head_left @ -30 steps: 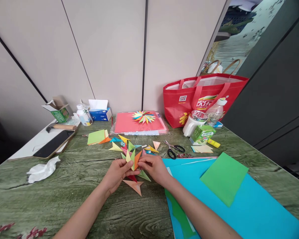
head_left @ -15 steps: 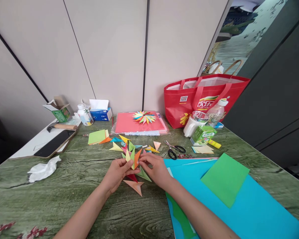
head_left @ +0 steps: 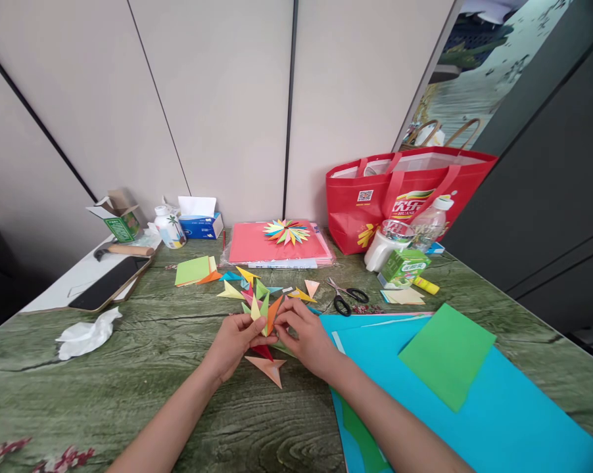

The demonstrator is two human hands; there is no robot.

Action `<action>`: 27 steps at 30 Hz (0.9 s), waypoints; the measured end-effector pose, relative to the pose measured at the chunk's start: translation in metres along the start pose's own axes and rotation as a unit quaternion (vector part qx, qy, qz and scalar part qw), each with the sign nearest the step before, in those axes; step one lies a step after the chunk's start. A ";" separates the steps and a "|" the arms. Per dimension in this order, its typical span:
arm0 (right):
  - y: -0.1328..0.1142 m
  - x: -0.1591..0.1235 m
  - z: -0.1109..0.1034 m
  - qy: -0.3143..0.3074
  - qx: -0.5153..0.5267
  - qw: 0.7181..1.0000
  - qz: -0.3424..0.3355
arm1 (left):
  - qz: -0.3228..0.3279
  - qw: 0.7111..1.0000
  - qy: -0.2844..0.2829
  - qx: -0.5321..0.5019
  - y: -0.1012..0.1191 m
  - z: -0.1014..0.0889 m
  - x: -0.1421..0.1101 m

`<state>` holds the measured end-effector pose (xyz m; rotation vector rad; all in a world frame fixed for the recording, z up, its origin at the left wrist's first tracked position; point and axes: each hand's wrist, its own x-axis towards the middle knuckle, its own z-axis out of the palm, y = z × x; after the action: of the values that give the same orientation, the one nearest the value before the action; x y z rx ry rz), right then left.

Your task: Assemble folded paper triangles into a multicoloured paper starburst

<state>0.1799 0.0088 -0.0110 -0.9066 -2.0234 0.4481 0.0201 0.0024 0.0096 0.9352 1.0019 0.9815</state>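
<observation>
Between my hands is a cluster of folded paper pieces in yellow, light green and orange, their points facing up. My left hand is closed on it, thumb in front. My right hand pinches at the right side, by the orange piece; its fingertips are partly hidden. Just beyond lie several loose folded pieces in mixed colours. Nearer to me, a peach folded piece rests on the table, with a dark red piece partly under my hands.
A finished paper star ring lies on red paper packs at the back. Scissors, a juice box, a mug and a red bag stand right. Blue sheets cover the right front; a phone lies left.
My right hand has shifted slightly, its fingers more bunched near the orange piece. My left hand keeps its hold on the cluster.
</observation>
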 end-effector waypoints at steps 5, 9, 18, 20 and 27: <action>-0.002 0.000 0.001 -0.014 -0.012 1.000 0.023 | -0.002 1.000 -0.005 0.008 -0.004 -0.002 0.001; 0.000 0.002 0.003 0.039 0.066 0.995 0.062 | -0.015 1.000 -0.003 0.016 -0.002 -0.002 0.000; 0.001 0.001 -0.002 -0.006 0.040 0.999 0.006 | -0.018 1.000 0.018 -0.001 0.003 0.000 0.000; 0.000 0.001 -0.002 -0.017 0.009 1.000 -0.010 | -0.021 1.000 0.014 0.003 0.001 -0.001 0.001; -0.006 0.002 -0.003 -0.050 -0.058 0.997 -0.009 | -0.024 1.000 0.005 0.001 -0.003 -0.003 0.001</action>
<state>0.1789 0.0062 -0.0050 -0.9533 -2.1658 0.3754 0.0178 0.0032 0.0058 0.9045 1.0293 0.9451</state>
